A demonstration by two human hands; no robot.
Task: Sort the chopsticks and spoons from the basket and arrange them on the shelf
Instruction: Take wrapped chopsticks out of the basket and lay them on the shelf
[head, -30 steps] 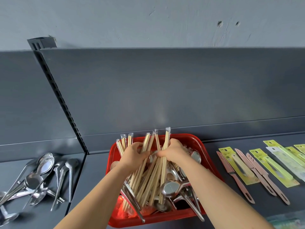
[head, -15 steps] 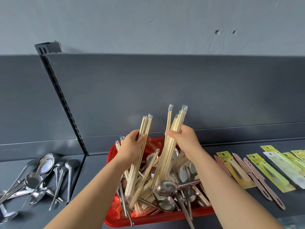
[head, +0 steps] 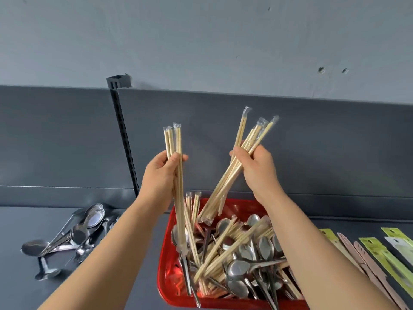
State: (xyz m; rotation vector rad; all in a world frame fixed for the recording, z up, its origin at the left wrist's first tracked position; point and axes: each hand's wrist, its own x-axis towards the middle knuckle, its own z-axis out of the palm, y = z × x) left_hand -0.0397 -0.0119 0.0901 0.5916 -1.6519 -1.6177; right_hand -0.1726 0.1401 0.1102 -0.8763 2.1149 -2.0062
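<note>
Head view: mid-sort, well short of done by my read. Left hand is curled round a small wrapped left bundle of chopsticks, held near upright. Its lower ends reach down over the red basket; I can't tell if they touch the contents. Right hand grips a thicker right bundle, tilted toward 1 o'clock, lower ends just above the basket's far rim. Neither bundle is on the shelf yet. The basket sits at 6 o'clock and is far from empty: loose chopsticks and spoons lie tangled across it. Done: a spoon pile lies on the shelf at 8 o'clock, heaped, not lined up. No chopsticks visible on the shelf. Left: place both bundles, clear the basket, tidy the spoons. Surface is a dark grey matte deck; carded packs lie in a row at 4 o'clock. Behind it stands a grey back panel with a slotted upright at 11 o'clock, and above that a plain grey wall with a few marks.
</note>
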